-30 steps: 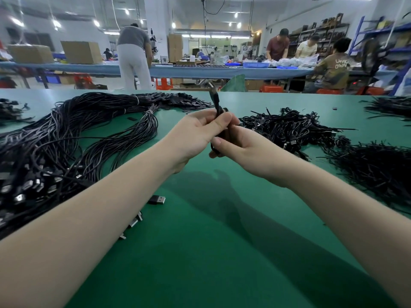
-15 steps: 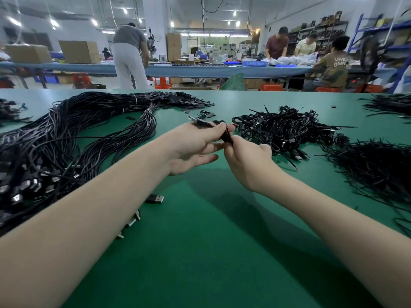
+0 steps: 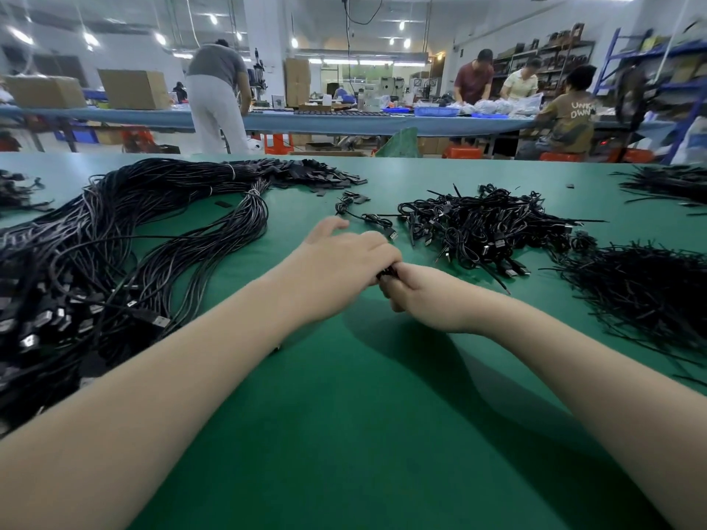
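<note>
Forearms stretch in from both lower corners and meet at centre frame, where the left hand [image 3: 340,269] and the right hand [image 3: 424,296] touch low over a green surface [image 3: 363,415]. Both hold one black cable [image 3: 385,275]. The left grip curls down onto it from above, the right grip is clenched round it in a fist, and only a short dark stretch shows between the knuckles.

A thick bundle of long cables [image 3: 134,242] sweeps across the left of the frame, its metal plugs massed at the left edge. Right of centre lies a heap of short coiled cables [image 3: 478,231], with a loose USB cable [image 3: 377,221] between that heap and the left hand. A mass of black ties [image 3: 642,292] spreads along the right edge.

Across the top, a person in a grey top [image 3: 218,101] bends over a long blue surface [image 3: 325,122] near cardboard boxes [image 3: 134,89].
</note>
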`<state>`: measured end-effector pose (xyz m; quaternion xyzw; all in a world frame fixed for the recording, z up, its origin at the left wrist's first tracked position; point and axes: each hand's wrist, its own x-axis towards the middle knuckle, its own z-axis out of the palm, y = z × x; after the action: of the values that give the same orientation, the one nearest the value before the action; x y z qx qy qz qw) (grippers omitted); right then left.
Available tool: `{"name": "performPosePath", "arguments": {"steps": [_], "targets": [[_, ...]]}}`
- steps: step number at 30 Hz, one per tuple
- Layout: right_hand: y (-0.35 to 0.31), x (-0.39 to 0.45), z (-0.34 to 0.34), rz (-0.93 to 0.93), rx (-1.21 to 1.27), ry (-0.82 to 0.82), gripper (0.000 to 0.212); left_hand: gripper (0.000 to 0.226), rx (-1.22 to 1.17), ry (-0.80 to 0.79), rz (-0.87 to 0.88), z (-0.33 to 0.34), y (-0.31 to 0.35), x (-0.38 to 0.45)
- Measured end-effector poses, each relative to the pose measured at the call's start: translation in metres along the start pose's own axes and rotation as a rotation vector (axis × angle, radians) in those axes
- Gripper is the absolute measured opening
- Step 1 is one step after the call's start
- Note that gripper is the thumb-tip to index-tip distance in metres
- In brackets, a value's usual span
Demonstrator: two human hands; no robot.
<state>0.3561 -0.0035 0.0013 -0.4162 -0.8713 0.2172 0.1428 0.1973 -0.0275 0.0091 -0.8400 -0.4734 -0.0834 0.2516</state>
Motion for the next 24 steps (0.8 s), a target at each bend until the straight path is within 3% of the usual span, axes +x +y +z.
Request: {"name": "performPosePath", "arguments": {"steps": [5,7,10,12,14,16,19,22,24], "targets": [[0.004,-0.005,-0.016,0.018,-0.035,-0.199,0.024,0.023,0.085,-0.002,0.026,0.006,0.007,-0.006],[0.003,-0.005,-0.017,0.046,-0.188,-0.214,0.025,0.021,0.164,-0.013,-0.019,0.009,0.015,-0.007],[0.007,-0.003,-0.017,-0.106,-0.806,0.019,0.02,0.021,0.069,-0.164,-0.15,0.007,0.021,-0.002],[0.009,-0.009,-0.023,-0.281,-1.049,0.223,0.016,0.022,-0.106,-0.206,-0.257,-0.004,0.023,0.005],[0.011,-0.017,-0.033,-0.423,-1.171,0.421,0.025,0.027,-0.276,-0.231,-0.295,-0.021,0.024,0.009],[0.011,-0.02,-0.042,-0.508,-1.168,0.597,0.029,0.031,-0.411,-0.218,-0.334,-0.038,0.027,0.012],[0.012,-0.024,-0.054,-0.488,-1.032,0.67,0.025,0.035,-0.661,-0.112,-0.517,-0.051,0.041,0.017],[0.019,-0.03,-0.079,-0.193,-0.767,0.646,0.055,0.031,-1.148,-0.03,-0.73,-0.034,0.07,0.016],[0.032,-0.038,-0.099,0.0,-0.658,0.511,0.044,0.032,-1.214,-0.004,-0.731,-0.015,0.087,0.011]]}}
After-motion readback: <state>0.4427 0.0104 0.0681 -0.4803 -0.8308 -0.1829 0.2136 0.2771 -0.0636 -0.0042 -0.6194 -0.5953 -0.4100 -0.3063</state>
